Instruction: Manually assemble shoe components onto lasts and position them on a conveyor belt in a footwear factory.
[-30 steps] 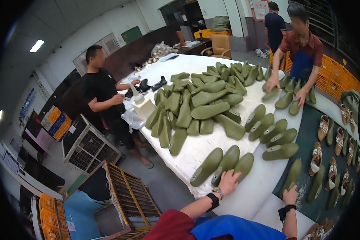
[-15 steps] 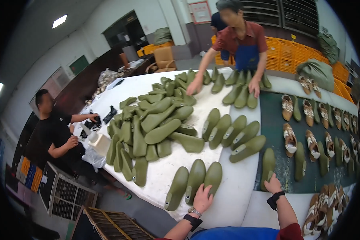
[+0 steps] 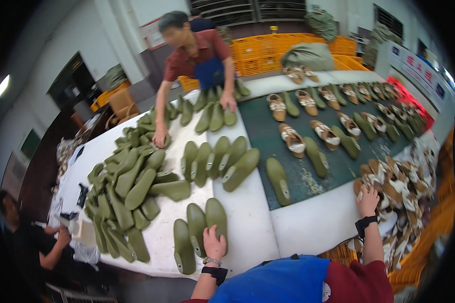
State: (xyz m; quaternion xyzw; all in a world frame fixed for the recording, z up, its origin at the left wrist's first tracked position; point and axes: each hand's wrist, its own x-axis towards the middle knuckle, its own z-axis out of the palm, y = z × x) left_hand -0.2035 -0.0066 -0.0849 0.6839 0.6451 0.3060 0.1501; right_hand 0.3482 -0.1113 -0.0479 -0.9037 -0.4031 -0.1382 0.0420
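From the dark mat's (image 3: 260, 126) green last (image 3: 277, 179), the right hand (image 3: 367, 199) has moved, half-curled, to a tan shoe (image 3: 358, 187) by the table's (image 3: 303, 224) near edge, grip unclear. Fingers partly spread, the left hand (image 3: 215, 245) touches a smooth foot-shaped form (image 3: 216, 217).

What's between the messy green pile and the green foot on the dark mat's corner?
In the head view, five green shoe lasts lie between the pile and that last.

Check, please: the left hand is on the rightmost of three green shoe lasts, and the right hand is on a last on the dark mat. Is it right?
Not fully: in the head view, the right hand is at the heap of brown and white shoes, not on a last. The left hand is on the rightmost last, as you say.
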